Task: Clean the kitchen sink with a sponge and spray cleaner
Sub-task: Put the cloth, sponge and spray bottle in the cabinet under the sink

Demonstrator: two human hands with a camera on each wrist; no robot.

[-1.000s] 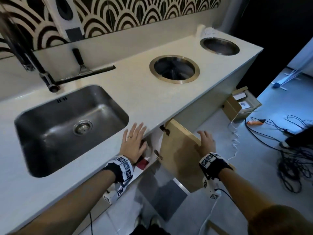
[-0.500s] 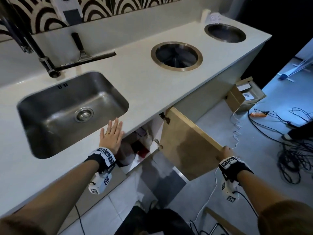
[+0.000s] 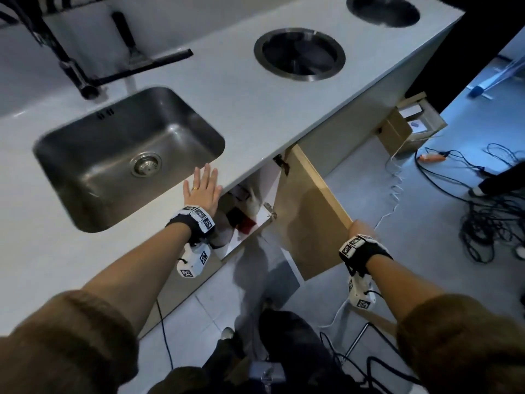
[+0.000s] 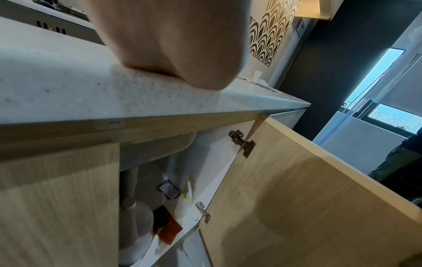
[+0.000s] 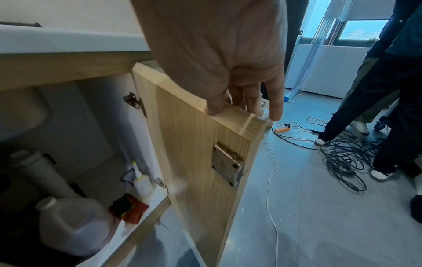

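– Stainless steel rectangular sink [image 3: 113, 166]: where does it sit from the head camera?

– Sunk in the pale stone counter [image 3: 255, 109], at ten o'clock from the left hand [image 3: 201, 189]. That hand lies flat on the counter at the basin's near right corner, fingers straight, holding nothing. The basin shows no sponge or foam.

– What changed?

– The light wooden cabinet door [image 3: 309, 217], at three o'clock from that hand, has swung much wider than a second ago. The right hand [image 3: 359, 227] grips its top outer corner. I judge the supplies are now reachable, and cleaning has not begun.

– Left wrist view?

– The left hand [image 4: 171, 41] fills twelve o'clock. At six o'clock, inside the cabinet, stand a white spray bottle with a yellow nozzle [image 4: 184, 204] and a dark, yellow and red wad [image 4: 167, 222], probably the sponge on a cloth.

– Right wrist view?

– The right hand [image 5: 217, 54] has its thumb on the door's top edge and its fingers [image 5: 276, 101] curled over the outer face. The spray bottle [image 5: 141, 186] is at seven o'clock, beside the wad [image 5: 128, 206].

– Anything hidden?

– The bottle's label is unreadable, and the cabinet's left half stays behind a shut door.
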